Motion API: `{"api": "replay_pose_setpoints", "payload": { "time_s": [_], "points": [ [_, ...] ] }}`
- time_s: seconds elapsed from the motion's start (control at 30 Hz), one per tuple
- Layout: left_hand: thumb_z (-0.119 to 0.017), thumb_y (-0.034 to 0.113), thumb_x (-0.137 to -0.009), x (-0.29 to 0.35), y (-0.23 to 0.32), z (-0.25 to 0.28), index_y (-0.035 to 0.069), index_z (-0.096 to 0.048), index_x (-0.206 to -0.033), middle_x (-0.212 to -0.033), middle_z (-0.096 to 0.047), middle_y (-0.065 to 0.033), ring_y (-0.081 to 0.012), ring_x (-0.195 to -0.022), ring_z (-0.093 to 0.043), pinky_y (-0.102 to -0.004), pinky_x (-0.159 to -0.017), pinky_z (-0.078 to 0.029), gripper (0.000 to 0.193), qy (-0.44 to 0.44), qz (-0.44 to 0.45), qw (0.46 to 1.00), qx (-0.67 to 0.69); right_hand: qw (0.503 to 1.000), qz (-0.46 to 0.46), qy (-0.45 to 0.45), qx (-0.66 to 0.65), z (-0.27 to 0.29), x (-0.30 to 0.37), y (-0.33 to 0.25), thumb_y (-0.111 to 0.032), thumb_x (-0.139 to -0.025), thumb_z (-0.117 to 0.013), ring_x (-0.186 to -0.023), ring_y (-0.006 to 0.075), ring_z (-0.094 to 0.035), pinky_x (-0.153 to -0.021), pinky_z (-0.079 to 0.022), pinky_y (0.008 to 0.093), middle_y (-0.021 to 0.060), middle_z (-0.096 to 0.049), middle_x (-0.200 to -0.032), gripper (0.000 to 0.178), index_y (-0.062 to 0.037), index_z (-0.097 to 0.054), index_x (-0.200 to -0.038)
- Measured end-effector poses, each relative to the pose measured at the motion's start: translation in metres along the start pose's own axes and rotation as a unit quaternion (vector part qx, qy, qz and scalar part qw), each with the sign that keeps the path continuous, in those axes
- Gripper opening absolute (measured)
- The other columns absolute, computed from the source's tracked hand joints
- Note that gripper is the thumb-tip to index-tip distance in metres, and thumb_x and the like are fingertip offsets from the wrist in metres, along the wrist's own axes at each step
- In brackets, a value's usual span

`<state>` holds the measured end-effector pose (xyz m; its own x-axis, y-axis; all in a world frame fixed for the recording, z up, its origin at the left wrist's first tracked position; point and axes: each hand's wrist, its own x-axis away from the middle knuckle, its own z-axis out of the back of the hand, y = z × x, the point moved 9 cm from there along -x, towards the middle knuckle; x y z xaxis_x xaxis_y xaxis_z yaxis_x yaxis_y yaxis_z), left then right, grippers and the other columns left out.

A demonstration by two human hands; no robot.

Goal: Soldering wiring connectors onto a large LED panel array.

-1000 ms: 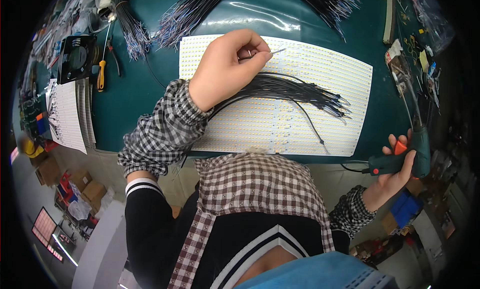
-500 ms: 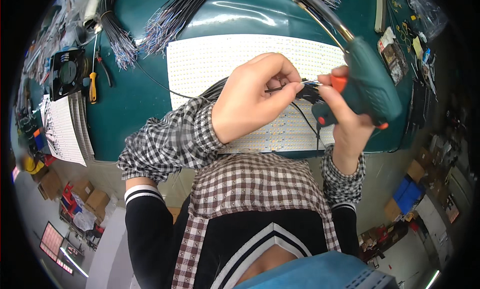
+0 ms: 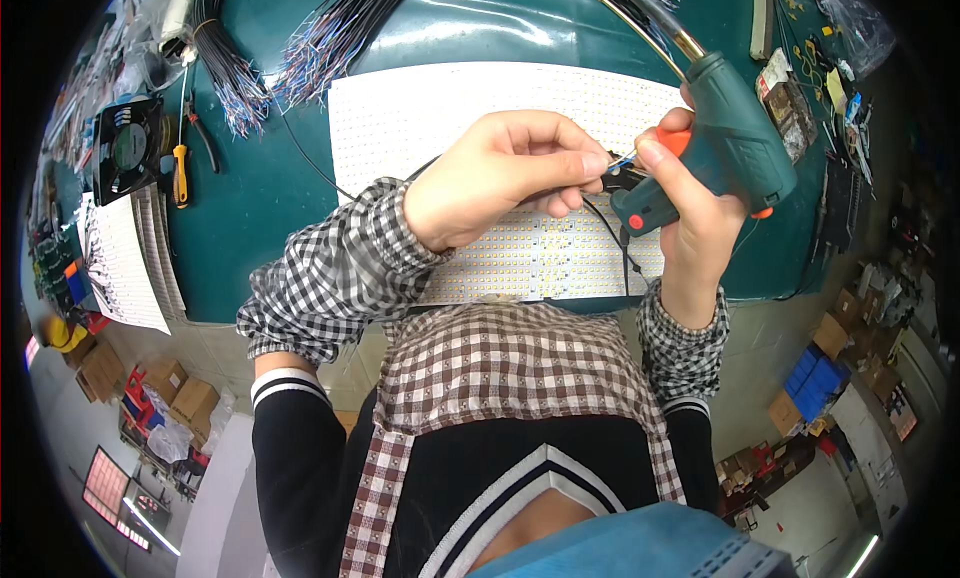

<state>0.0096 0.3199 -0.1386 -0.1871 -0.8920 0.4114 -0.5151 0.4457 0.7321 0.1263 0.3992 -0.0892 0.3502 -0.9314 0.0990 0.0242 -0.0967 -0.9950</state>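
My left hand pinches the end of a thin wire between thumb and forefinger, over the white LED panel. Blue and pale strands show past the fingertips; the rest of the lead is largely hidden by the hand. Wrapped around a dark green soldering gun with an orange-red trigger, my right hand has its thumb and fingertips close to the strands. The gun's metal barrel points up and away from me. Beneath the hands, a black cable hangs down across the panel.
Bundles of black leads with coloured ends lie at the far side of the green table. On the left are a black fan, a yellow-handled screwdriver, pliers and stacked panels. A dirty block sits at right.
My left hand has rolled and shifted slightly left, its thumb now stretched along the forefinger. The soldering gun and my right hand have moved a little up and left.
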Motion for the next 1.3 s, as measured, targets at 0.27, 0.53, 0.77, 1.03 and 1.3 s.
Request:
{"api": "replay_pose_setpoints", "payload": {
  "time_s": [0.27, 0.53, 0.77, 1.03, 1.3],
  "points": [
    [-0.059, 0.012, -0.087, 0.001, -0.013, -0.011, -0.001, -0.060, -0.099, -0.084, -0.060, -0.0005, -0.0048, -0.067, -0.054, -0.0162, -0.061, -0.045, 0.018, -0.024, 0.057, 0.995, 0.074, 0.997, -0.022, -0.019, -0.072, -0.005, -0.006, 0.009, 0.006, -0.075, -0.061, -0.077, 0.0192, -0.062, -0.068, -0.054, 0.0294, 0.0110, -0.057, -0.093, 0.042, 0.0057, -0.050, -0.115],
    [-0.061, 0.010, -0.086, 0.001, 0.008, 0.006, -0.003, -0.058, -0.099, -0.085, -0.061, -0.0047, -0.0058, -0.069, -0.056, -0.0180, -0.060, -0.046, 0.019, 0.100, -0.083, 0.991, -0.039, 0.993, 0.065, -0.007, 0.094, 0.000, 0.004, -0.003, 0.004, -0.074, -0.066, -0.071, 0.0148, -0.062, -0.062, -0.052, 0.0244, 0.0087, -0.061, -0.089, 0.028, 0.0039, -0.056, -0.100],
    [-0.060, 0.010, -0.086, -0.001, 0.009, 0.005, -0.003, -0.057, -0.095, -0.080, -0.060, -0.0030, -0.0047, -0.063, -0.054, -0.0166, -0.052, -0.043, 0.016, 0.093, -0.083, 0.990, -0.060, 1.000, 0.019, 0.009, 0.023, -0.006, 0.006, 0.003, 0.004, -0.074, -0.067, -0.069, 0.0124, -0.061, -0.062, -0.051, 0.0232, 0.0069, -0.061, -0.086, 0.025, 0.0027, -0.057, -0.097],
    [-0.056, 0.015, -0.089, -0.002, 0.001, 0.007, -0.002, -0.057, -0.097, -0.080, -0.059, -0.0028, -0.0057, -0.063, -0.054, -0.0178, -0.055, -0.045, 0.018, 0.102, -0.061, 0.991, -0.055, 0.995, 0.053, 0.020, 0.081, -0.005, 0.006, 0.004, 0.000, -0.073, -0.070, -0.077, 0.0114, -0.060, -0.070, -0.049, 0.0244, 0.0053, -0.061, -0.089, 0.027, 0.0001, -0.058, -0.097],
    [-0.054, 0.015, -0.091, -0.004, -0.004, 0.006, -0.002, -0.056, -0.100, -0.086, -0.059, -0.0042, -0.0090, -0.073, -0.058, -0.0211, -0.068, -0.049, 0.019, 0.045, -0.019, 0.997, 0.059, 0.999, 0.031, 0.023, 0.035, -0.005, 0.005, 0.003, 0.003, -0.072, -0.069, -0.078, 0.0123, -0.061, -0.069, -0.050, 0.0245, 0.0063, -0.061, -0.091, 0.028, 0.0009, -0.058, -0.098]
  ]
}}
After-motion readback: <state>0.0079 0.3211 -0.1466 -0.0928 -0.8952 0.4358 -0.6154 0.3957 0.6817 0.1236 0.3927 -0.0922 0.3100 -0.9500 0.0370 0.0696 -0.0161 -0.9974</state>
